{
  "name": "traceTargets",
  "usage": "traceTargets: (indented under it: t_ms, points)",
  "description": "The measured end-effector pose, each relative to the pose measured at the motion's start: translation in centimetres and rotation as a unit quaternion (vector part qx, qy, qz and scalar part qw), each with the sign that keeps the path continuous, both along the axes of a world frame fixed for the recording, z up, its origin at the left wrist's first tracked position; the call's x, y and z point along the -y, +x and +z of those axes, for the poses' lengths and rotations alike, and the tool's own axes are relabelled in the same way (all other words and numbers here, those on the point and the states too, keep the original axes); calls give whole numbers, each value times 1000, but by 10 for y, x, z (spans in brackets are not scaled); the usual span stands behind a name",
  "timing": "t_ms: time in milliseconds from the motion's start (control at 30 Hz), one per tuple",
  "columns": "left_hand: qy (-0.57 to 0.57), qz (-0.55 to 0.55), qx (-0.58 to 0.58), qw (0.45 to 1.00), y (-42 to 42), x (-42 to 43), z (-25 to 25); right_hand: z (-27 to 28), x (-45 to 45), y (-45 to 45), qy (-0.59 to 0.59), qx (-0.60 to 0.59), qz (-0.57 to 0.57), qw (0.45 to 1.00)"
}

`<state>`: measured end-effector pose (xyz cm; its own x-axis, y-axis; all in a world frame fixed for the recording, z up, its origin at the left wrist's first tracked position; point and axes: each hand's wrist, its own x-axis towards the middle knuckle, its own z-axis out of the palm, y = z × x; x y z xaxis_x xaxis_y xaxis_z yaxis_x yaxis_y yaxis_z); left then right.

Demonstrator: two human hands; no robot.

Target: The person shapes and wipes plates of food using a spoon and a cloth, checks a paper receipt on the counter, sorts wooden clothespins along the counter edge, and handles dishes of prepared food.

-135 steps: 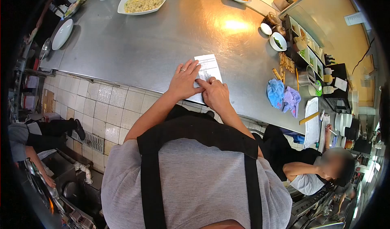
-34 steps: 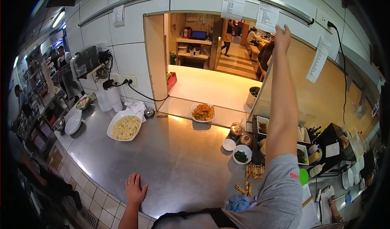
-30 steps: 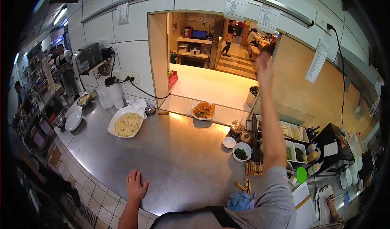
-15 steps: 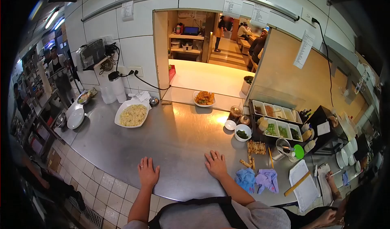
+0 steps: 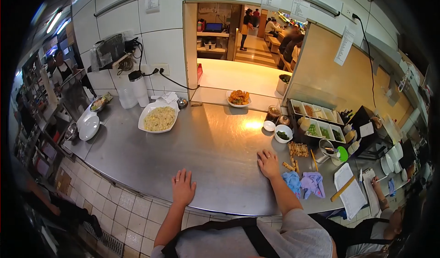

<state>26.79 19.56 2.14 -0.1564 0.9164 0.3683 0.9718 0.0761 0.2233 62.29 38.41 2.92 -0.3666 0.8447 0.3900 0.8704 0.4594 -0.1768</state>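
Both palms lie face down on the steel tabletop [image 5: 215, 152]. The left hand [image 5: 184, 188] is near the front edge, open flat with the fingers a little apart. The right hand [image 5: 268, 163], between 2 and 3 o'clock from it, is likewise open, its fingers loosely spread and slightly bent. Neither shows anything in its grasp, though the undersides of the palms are hidden.

Nearest the right hand, without being touched, are loose wooden pegs [image 5: 289, 165] at 3 o'clock, with a row of wooden pegs [image 5: 299, 149] at 2. A crumpled blue cloth [image 5: 292, 184] lies between 4 and 5 o'clock, against a purple cloth [image 5: 313, 185] at 4. A small white dish [image 5: 269, 126] sits at 12, with a bowl of greens [image 5: 276, 135] just beside it at 1.

From the left hand, a heap of rice [image 5: 159, 119] in a white dish stands well apart at 11 o'clock. Orange food [image 5: 239, 97] in a bowl is at 11 from the right hand, by the window ledge.

The moment reads as a pause, the hands merely leaning on the metal. Picking up anything here would call for lifting a palm first, and the pegs or blue cloth would need the shortest reach.
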Motion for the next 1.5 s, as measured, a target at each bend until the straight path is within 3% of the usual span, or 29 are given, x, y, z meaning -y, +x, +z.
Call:
traceTargets:
  t_ms: [100, 200, 400, 1500]
  points:
    - [11, -44, 9, 999, -5, 27, 4, -1, -5, -1, -11, 6, -1, 1000]
    - [77, -20, 67, 995, -6, 45, 1, 1, -4, 1, -13, 11, -4, 1000]
    - [166, -26, 63, 984, -5, 45, -1, -3, -5, -1, -5, 5, -6, 1000]
    - [184, -34, 62, 980, -6, 50, 1, -5, -7, 2, 15, -5, 9, 1000]
